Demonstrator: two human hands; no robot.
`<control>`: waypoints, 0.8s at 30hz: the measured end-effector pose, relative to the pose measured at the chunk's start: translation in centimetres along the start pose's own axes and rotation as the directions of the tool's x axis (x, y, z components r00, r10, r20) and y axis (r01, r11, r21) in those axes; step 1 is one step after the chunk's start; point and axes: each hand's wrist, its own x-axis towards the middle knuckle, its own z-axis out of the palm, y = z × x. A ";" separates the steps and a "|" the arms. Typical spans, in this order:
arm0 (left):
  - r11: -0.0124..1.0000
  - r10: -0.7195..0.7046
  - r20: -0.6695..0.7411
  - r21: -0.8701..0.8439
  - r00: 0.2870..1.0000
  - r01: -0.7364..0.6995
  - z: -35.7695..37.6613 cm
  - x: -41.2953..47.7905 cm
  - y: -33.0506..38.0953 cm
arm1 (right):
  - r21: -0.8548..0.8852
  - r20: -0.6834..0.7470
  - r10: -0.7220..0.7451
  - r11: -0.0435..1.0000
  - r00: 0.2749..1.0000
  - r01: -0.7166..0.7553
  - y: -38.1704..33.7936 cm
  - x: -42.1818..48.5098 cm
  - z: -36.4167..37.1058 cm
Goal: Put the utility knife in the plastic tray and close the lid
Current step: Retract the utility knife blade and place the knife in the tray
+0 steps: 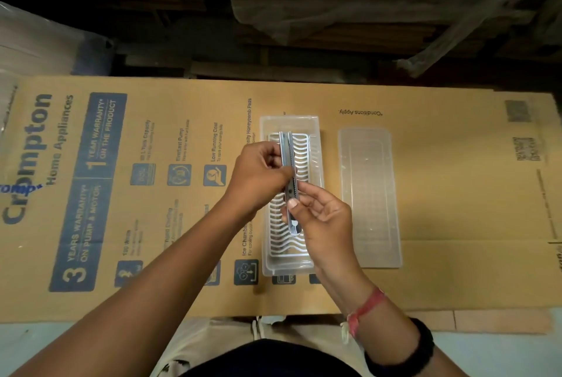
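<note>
A silver metal utility knife (287,151) is held lengthwise above the clear plastic tray (316,145), which has a white wavy grid insert. My left hand (258,175) pinches the knife's middle from the left. My right hand (322,218) grips its near end, thumb on top. The knife's far tip points away from me, over the tray's far half. The tray's clear lid (369,197) lies flat on the cardboard just right of the tray, apart from it.
Everything rests on a large flattened printed cardboard box (152,194) spread over the floor. Dark stacked cartons and plastic sheeting (334,5) stand behind its far edge. A white wrapped bundle (27,41) sits at the far left.
</note>
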 end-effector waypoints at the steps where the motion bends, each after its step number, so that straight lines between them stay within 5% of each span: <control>1: 1.000 -0.010 0.011 -0.004 1.000 0.010 0.2 0.1 0.1 | 0.015 -0.002 0.001 1.000 1.000 -0.001 0.0 0.0 -0.2; 9: 0.998 -0.066 0.035 0.011 0.997 0.066 1.5 0.0 0.2 | -0.043 -0.072 0.001 0.999 0.997 -0.004 0.2 0.2 -1.4; 13: 0.996 -0.088 0.006 0.022 0.996 0.088 1.7 0.0 0.0 | -0.220 -0.073 -0.029 0.975 0.997 0.012 0.5 0.1 -1.5; 18: 0.989 -0.118 -0.005 0.087 0.993 0.118 1.9 0.4 -1.2 | -0.693 0.048 -0.147 0.707 0.988 0.139 -0.1 0.4 -1.4; 24: 0.975 -0.113 0.060 0.199 0.992 0.099 2.2 0.5 -1.7 | -0.863 0.115 -0.144 0.475 0.983 0.170 -0.2 1.9 0.0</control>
